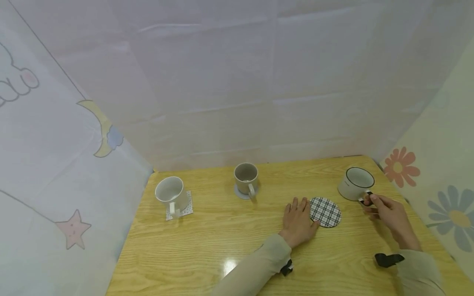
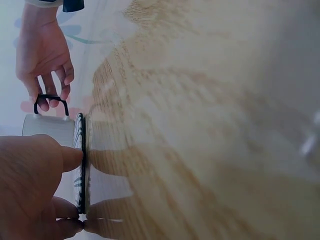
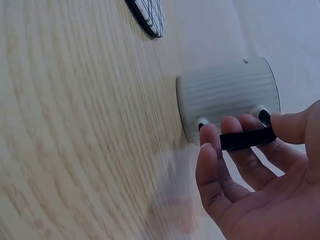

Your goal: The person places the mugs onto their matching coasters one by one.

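Observation:
On the right of the table stands a white mug (image 1: 352, 187) with a dark rim and black handle. My right hand (image 1: 392, 216) grips that handle; in the right wrist view the fingers (image 3: 250, 160) curl behind it and the thumb lies on its upper end. A round black-and-white plaid coaster (image 1: 326, 212) lies left of the mug. My left hand (image 1: 298, 224) rests palm down at the coaster's left side, fingers spread and fairly straight. Its thumb (image 2: 72, 158) is right at the coaster's edge in the left wrist view.
A greyish-brown mug (image 1: 246, 179) stands on a round grey coaster (image 1: 240, 195) at the back middle. Farther left, a white mug (image 1: 172, 193) sits on a square patterned coaster (image 1: 190, 203). Fabric walls (image 1: 222, 82) enclose the wooden table (image 1: 177, 255) at the back and sides.

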`<state>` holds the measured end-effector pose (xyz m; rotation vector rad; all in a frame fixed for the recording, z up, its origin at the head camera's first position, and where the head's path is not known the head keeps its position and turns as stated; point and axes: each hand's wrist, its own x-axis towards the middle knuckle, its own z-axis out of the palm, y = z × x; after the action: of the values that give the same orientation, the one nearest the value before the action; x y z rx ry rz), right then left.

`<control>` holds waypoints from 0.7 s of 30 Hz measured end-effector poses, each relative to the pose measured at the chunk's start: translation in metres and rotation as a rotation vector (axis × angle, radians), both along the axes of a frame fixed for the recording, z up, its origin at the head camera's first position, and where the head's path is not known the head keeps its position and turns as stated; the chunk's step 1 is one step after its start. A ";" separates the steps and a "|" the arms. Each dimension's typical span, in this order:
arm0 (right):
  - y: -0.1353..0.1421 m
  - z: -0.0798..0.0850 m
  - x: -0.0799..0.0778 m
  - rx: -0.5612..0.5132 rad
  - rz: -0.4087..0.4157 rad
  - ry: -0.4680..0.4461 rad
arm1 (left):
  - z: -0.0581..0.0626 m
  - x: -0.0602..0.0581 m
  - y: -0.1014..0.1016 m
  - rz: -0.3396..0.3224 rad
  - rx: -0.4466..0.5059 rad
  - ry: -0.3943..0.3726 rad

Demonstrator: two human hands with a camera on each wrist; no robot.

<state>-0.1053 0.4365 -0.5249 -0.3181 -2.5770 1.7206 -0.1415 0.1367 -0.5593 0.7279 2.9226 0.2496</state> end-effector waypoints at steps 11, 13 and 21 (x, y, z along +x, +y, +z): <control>-0.010 -0.002 -0.002 0.073 -0.005 0.004 | -0.002 -0.002 0.000 -0.011 -0.048 0.017; -0.011 -0.003 -0.003 0.084 -0.012 0.012 | -0.002 -0.002 0.000 -0.009 -0.056 0.005; -0.015 -0.004 -0.003 0.077 -0.024 0.073 | 0.004 -0.001 0.000 -0.003 -0.076 0.013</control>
<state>-0.1078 0.4214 -0.5285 -0.2766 -2.5694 1.5891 -0.1422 0.1365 -0.5549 0.7249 2.9244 0.1334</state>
